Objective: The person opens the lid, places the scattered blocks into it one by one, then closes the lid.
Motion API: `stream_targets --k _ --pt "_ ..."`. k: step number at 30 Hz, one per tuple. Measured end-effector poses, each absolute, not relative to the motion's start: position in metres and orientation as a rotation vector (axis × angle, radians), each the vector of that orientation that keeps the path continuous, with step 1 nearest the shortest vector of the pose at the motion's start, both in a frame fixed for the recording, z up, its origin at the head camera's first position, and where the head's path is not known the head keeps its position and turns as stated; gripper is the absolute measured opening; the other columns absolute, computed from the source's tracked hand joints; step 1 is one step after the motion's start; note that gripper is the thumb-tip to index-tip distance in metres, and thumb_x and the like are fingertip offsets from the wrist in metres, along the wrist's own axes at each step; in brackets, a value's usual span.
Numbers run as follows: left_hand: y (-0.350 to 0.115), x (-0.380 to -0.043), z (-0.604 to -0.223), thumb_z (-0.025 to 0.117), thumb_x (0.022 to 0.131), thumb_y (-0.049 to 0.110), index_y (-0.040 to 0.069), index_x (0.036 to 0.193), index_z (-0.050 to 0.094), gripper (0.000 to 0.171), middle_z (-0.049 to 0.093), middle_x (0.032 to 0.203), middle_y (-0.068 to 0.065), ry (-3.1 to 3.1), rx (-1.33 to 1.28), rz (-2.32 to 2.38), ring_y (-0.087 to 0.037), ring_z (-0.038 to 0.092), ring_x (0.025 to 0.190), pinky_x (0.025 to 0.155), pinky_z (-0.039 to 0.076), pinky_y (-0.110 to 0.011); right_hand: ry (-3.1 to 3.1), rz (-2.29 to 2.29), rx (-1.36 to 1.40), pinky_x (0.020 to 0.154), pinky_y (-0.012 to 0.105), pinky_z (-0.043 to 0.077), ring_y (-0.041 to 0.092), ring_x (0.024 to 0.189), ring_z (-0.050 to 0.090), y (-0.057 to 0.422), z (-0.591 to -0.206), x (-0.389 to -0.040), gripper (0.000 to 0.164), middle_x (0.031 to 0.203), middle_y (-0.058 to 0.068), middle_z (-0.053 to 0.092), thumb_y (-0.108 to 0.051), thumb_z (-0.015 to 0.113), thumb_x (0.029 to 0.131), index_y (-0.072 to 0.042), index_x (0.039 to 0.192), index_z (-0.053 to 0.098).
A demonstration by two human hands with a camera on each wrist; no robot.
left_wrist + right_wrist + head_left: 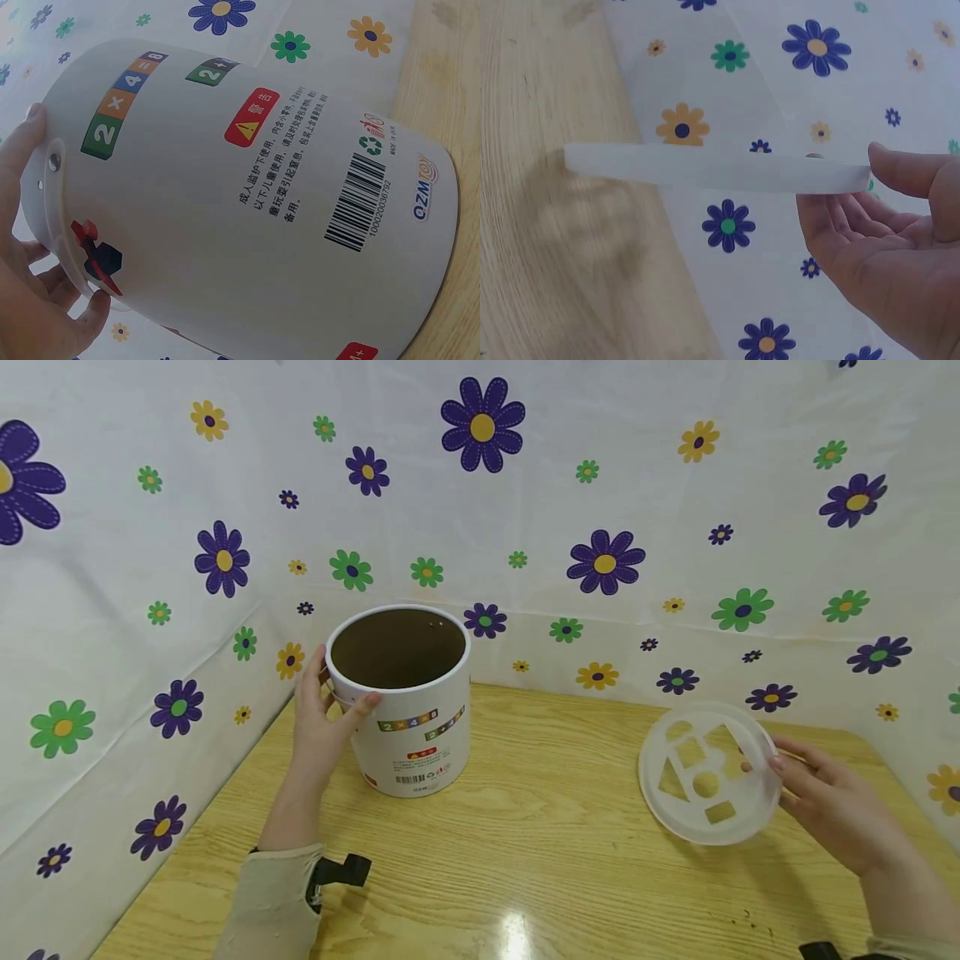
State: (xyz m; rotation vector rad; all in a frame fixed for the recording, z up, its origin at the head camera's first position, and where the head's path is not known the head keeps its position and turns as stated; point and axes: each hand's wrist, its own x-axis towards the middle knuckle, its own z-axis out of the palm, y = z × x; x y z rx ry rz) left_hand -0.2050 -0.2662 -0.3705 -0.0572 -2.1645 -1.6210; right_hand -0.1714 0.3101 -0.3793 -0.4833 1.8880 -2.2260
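On the left of the head view a white toy bucket (442,752) stands upright on the table, its top uncovered and its inside dark. Number tiles, a warning label and a barcode are printed on its side. My left hand (318,718) holds the bucket at its upper left side, thumb near the rim. In the left wrist view, fingers reach round the white carrying handle (56,187). At the right, my right hand (832,793) pinches the edge of a round translucent lid (742,785) with shaped cutouts. The right wrist view shows this lid edge-on, raised off the table.
The wooden table (540,793) lies under both hands. A white cloth (525,510) with purple, green and orange flowers rises behind it and along the left side. Dark straps with a small camera mount (345,870) sit at the left wrist.
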Motion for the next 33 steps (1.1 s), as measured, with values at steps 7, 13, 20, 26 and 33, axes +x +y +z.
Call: stream_targets --k 7,13,20,26,33 --pt "-0.266 -0.203 -0.369 0.073 0.084 0.035 0.028 0.153 0.015 0.09 0.018 0.151 0.002 -2.169 -0.071 -1.617 -0.018 0.021 0.137 0.112 0.027 -0.047 2.309 -1.899 -0.512 0.084 0.018 0.051 0.009 0.101 0.061 0.283 -0.364 -0.164 0.04 0.12 -0.002 0.06 -0.003 0.045 0.1 -0.008 0.139 0.047" --pt "-0.266 -0.204 -0.371 0.073 0.084 0.036 0.027 0.153 0.014 0.091 0.018 0.152 0.001 -2.173 -0.072 -1.608 -0.019 0.022 0.137 0.111 0.027 -0.048 2.588 -1.579 -0.558 0.078 0.022 0.054 0.008 0.099 0.061 0.257 -0.357 -0.156 0.043 0.12 -0.007 0.062 -0.005 0.055 0.096 -0.002 0.138 0.047" --pt "-0.267 -0.206 -0.372 0.072 0.084 0.037 0.026 0.153 0.014 0.091 0.018 0.152 0.001 -2.173 -0.062 -1.607 -0.02 0.022 0.137 0.111 0.027 -0.048 2.627 -1.541 -0.695 0.073 0.026 0.056 0.013 0.093 0.064 0.233 -0.355 -0.153 0.042 0.118 -0.002 0.065 -0.001 0.063 0.09 0.0 0.131 0.055" --pt "-0.267 -0.206 -0.372 0.072 0.084 0.038 0.027 0.154 0.014 0.091 0.017 0.153 0.001 -2.174 -0.062 -1.608 -0.02 0.021 0.137 0.111 0.027 -0.048 2.628 -1.555 -0.827 0.072 0.026 0.056 0.012 0.091 0.062 0.218 -0.356 -0.154 0.039 0.117 -0.003 0.065 0.006 0.062 0.088 0.003 0.127 0.059" --pt "-0.267 -0.206 -0.372 0.074 0.083 0.035 0.027 0.153 0.015 0.091 0.019 0.152 0.001 -2.151 -0.059 -1.632 -0.018 0.022 0.136 0.111 0.027 -0.046 2.777 -1.467 -0.966 0.069 0.02 0.054 0.008 0.093 0.06 0.199 -0.359 -0.157 0.039 0.114 -0.003 0.064 0.005 0.067 0.084 -0.005 0.121 0.066"
